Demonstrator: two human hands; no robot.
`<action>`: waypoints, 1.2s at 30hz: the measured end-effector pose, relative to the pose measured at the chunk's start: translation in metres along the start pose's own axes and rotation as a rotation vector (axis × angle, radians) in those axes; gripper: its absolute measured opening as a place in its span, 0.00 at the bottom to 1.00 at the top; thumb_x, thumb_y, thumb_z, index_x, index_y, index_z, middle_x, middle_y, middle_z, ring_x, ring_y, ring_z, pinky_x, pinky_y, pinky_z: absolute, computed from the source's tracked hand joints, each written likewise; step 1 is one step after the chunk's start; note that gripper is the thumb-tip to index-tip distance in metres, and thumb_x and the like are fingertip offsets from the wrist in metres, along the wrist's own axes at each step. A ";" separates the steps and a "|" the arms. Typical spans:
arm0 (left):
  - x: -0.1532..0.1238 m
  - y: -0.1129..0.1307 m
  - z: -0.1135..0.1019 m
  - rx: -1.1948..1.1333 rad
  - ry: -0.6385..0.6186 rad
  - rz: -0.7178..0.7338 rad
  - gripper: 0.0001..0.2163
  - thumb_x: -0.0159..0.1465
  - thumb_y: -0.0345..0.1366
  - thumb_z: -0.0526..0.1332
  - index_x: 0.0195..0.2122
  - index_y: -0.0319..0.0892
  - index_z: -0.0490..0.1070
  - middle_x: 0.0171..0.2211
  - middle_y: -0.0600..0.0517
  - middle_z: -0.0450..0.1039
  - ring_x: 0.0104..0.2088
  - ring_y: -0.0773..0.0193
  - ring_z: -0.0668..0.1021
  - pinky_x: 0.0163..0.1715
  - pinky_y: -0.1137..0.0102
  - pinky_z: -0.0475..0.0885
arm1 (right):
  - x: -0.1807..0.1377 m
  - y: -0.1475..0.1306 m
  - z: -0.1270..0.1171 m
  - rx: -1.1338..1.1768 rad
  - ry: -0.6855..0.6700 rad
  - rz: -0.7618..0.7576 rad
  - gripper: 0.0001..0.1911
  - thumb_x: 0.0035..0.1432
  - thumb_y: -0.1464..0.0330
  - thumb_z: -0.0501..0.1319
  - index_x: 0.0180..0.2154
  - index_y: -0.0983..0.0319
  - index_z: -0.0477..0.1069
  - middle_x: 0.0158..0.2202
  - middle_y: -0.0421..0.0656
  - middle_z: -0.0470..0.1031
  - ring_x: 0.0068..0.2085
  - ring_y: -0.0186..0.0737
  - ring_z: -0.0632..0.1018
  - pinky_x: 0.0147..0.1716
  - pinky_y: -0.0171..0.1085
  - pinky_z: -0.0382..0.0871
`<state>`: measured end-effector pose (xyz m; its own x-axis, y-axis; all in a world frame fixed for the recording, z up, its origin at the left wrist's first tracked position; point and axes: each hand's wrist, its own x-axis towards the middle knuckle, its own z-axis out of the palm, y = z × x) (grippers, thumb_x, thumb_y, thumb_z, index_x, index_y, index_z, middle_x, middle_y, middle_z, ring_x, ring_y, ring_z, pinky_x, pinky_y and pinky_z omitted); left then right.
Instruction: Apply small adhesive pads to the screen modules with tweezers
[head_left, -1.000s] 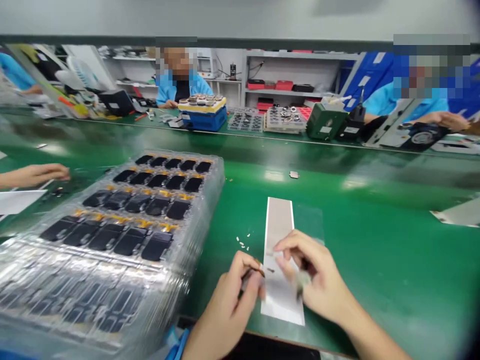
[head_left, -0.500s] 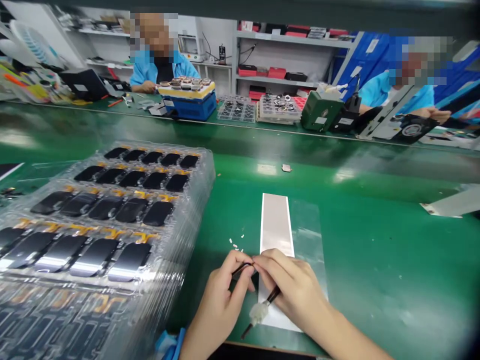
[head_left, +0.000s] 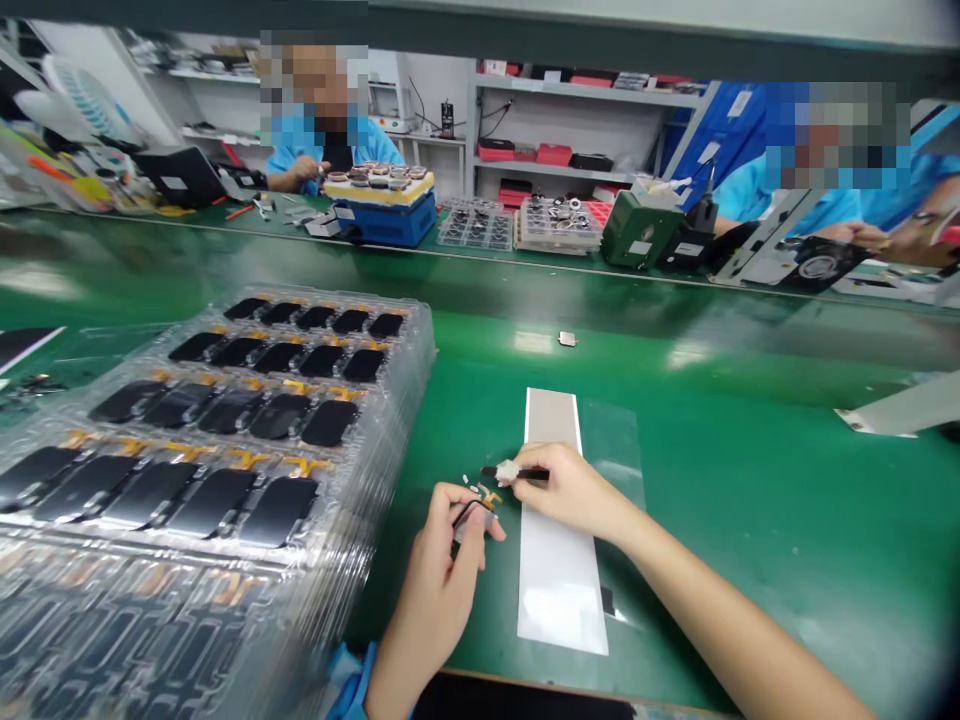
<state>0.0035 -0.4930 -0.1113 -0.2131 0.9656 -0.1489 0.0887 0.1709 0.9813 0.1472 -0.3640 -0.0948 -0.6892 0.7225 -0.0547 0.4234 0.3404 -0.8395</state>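
My left hand is closed on a small display screen, pinched between thumb and fingers. The screen has a dark edge, and an orange flex cable sticks out at its upper right; the fingers hide part of it. In my right hand lies a slim black tool with a whitish wrapped lump near one end. Its dark tip points left, just above the flex cable, apart from it as far as I can tell. Tiny white pieces lie on the green bench beside the left fingertips.
Stacked clear trays of black screens fill the left side. A white strip sheet and a clear film lie under and beside my right hand. Farther back is a small square part. Two people in blue sit across the bench.
My right hand has moved up and away from the left one. The black tool has swung from pointing down-left to pointing left. The orange flex cable now shows.
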 end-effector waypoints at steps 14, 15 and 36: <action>0.000 0.010 0.006 -0.159 -0.119 0.020 0.11 0.73 0.46 0.51 0.39 0.45 0.56 0.25 0.58 0.68 0.22 0.71 0.63 0.22 0.75 0.57 | -0.011 -0.006 0.006 0.463 -0.078 0.096 0.20 0.56 0.52 0.64 0.27 0.63 0.72 0.24 0.39 0.73 0.26 0.33 0.70 0.29 0.34 0.64; -0.001 0.012 0.007 -0.163 -0.111 0.022 0.11 0.73 0.46 0.51 0.39 0.45 0.56 0.25 0.58 0.68 0.21 0.71 0.62 0.22 0.75 0.56 | -0.015 -0.009 0.005 0.504 -0.109 0.102 0.21 0.57 0.51 0.64 0.27 0.63 0.73 0.25 0.40 0.74 0.27 0.34 0.72 0.30 0.35 0.66; -0.005 0.006 0.021 -0.176 -0.112 -0.011 0.10 0.74 0.47 0.49 0.43 0.46 0.56 0.27 0.58 0.61 0.27 0.69 0.65 0.27 0.74 0.60 | -0.037 -0.006 0.010 0.520 0.089 0.075 0.15 0.57 0.58 0.65 0.27 0.63 0.76 0.16 0.30 0.49 0.20 0.27 0.51 0.21 0.33 0.45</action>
<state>0.0254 -0.4927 -0.1072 -0.1026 0.9813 -0.1627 -0.0864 0.1541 0.9843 0.1643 -0.3993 -0.0931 -0.6064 0.7891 -0.0983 0.1069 -0.0416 -0.9934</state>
